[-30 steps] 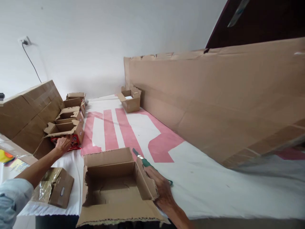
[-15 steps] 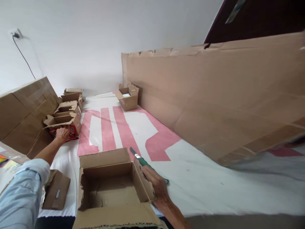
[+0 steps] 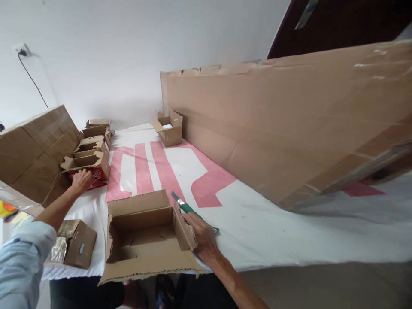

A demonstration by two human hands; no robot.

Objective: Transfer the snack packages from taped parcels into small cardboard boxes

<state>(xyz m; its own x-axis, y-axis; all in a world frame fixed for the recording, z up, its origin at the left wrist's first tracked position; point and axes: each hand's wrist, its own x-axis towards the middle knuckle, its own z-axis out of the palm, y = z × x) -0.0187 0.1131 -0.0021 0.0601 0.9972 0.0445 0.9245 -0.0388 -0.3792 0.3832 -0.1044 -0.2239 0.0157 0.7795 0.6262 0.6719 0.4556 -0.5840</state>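
Knife [image 3: 186,207], wrapped in the right hand's [image 3: 202,236] fingers beside a box [image 3: 148,266], points away and leftward, long axis slanting; left hand [image 3: 81,180] curls over red packet [image 3: 98,176], grip unclear, print unreadable.

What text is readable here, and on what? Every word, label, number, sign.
None legible.
Red packet at the left hand: printed, too blurred.
Pale mark on the taped box: too small.
Yellow item, left edge: too blurred.
Pink shapes on the white cloth: no word I can make out.
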